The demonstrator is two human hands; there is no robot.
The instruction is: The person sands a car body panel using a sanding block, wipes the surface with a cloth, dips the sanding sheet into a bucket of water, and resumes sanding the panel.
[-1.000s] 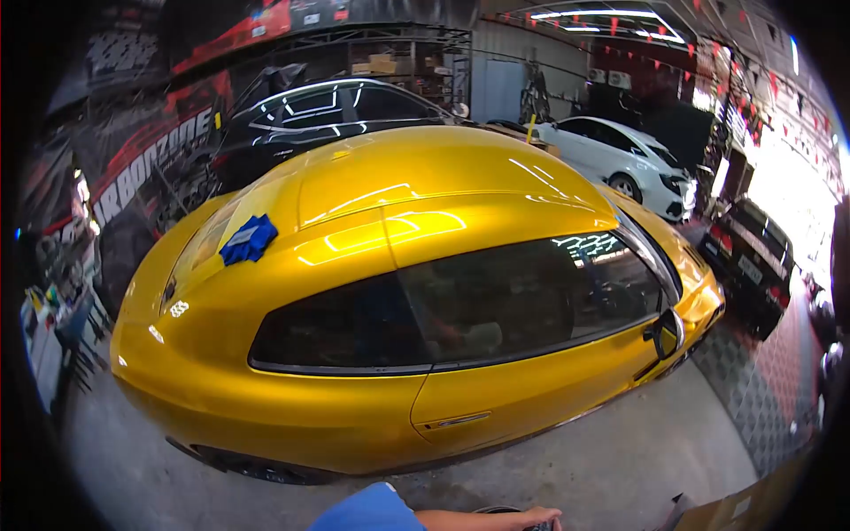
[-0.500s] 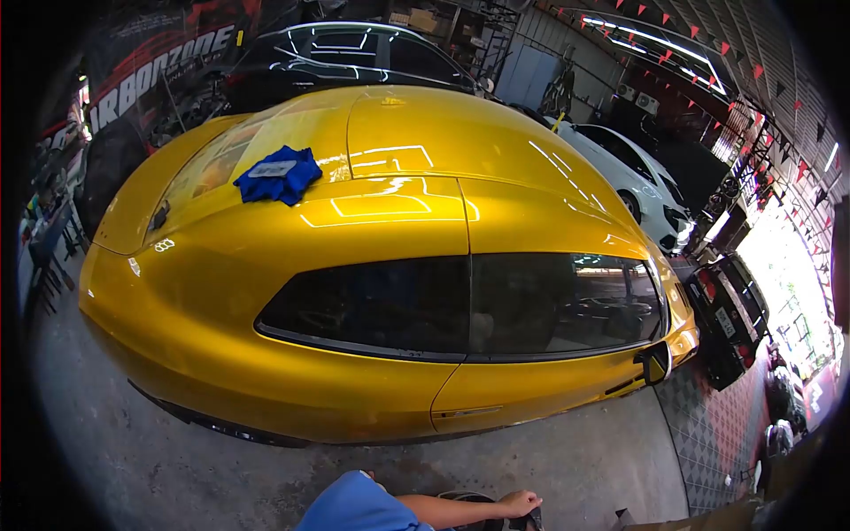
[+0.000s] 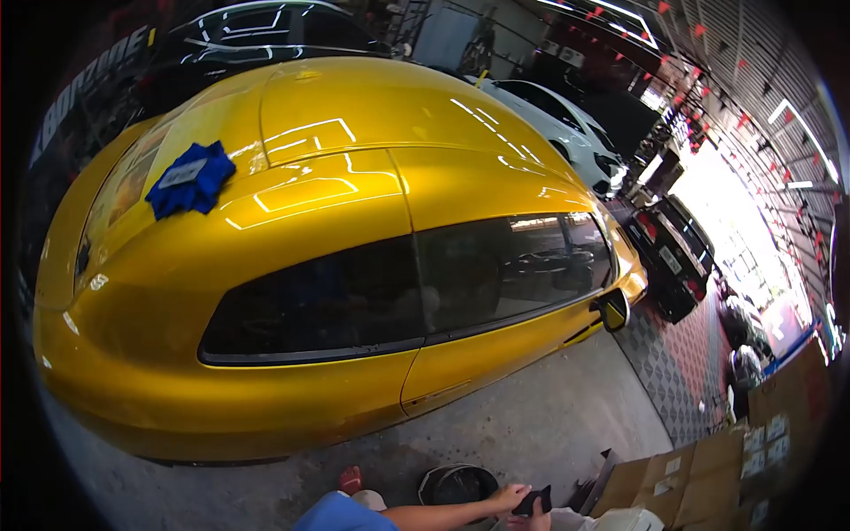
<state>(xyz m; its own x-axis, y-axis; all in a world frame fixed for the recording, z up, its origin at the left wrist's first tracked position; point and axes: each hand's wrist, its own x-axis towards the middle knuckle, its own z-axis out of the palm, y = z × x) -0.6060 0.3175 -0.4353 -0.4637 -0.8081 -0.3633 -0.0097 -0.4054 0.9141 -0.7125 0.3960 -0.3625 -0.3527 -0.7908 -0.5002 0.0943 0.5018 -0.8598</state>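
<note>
My left arm in a blue sleeve reaches across the bottom edge. My left hand (image 3: 507, 498) is closed at a small black, soft-looking piece (image 3: 532, 502), perhaps a cloth or pad. My right hand (image 3: 539, 521), partly cut off by the lower edge, grips the same piece from below. Just left of the hands stands a black bucket (image 3: 458, 485) on the floor. Beyond them is a glossy yellow car (image 3: 292, 389) with dark side windows. A crumpled blue cloth (image 3: 191, 180) with a white label lies on its rear, beside the back window.
Cardboard boxes (image 3: 686, 478) stand at the lower right, by a whitish bag or cover (image 3: 624, 520). A black vehicle (image 3: 670, 257), a white car (image 3: 549, 111) and a dark car (image 3: 257, 40) surround the yellow one. A foot in a red sandal (image 3: 351, 480) shows on the concrete floor.
My view has turned to the right, so the yellow car sits further left. The bucket, the boxes and my right hand with the black piece have come into sight.
</note>
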